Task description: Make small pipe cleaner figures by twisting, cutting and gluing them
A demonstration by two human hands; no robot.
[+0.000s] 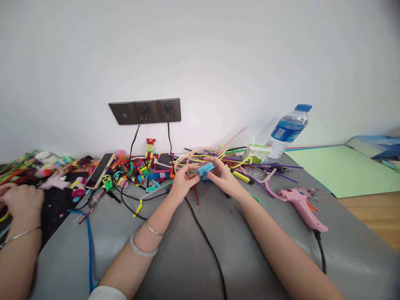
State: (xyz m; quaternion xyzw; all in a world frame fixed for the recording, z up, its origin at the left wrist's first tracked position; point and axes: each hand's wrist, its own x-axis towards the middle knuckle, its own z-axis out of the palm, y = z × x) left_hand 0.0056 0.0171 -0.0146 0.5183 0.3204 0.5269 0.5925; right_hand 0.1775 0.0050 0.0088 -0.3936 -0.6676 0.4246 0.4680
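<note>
A small light-blue bundle of pipe cleaners [205,169] is held up just above the grey table, between my two hands. My left hand [186,180] is closed, its thumb and fingertips pinching the left end of the bundle. From the other side, my right hand [224,178] grips it with the thumb on the near face and the fingers behind. Part of the bundle is hidden by my fingers. Behind my hands lies a heap of loose coloured pipe cleaners [215,154]. A yellow marker [241,176] lies just right of my right hand.
A pink glue gun [301,207] with a black cord lies at right. A water bottle [286,132] and a small box [256,153] stand near the wall. Phones, fuzzy figures and cables cover the left. Another person's hand [25,202] is at far left.
</note>
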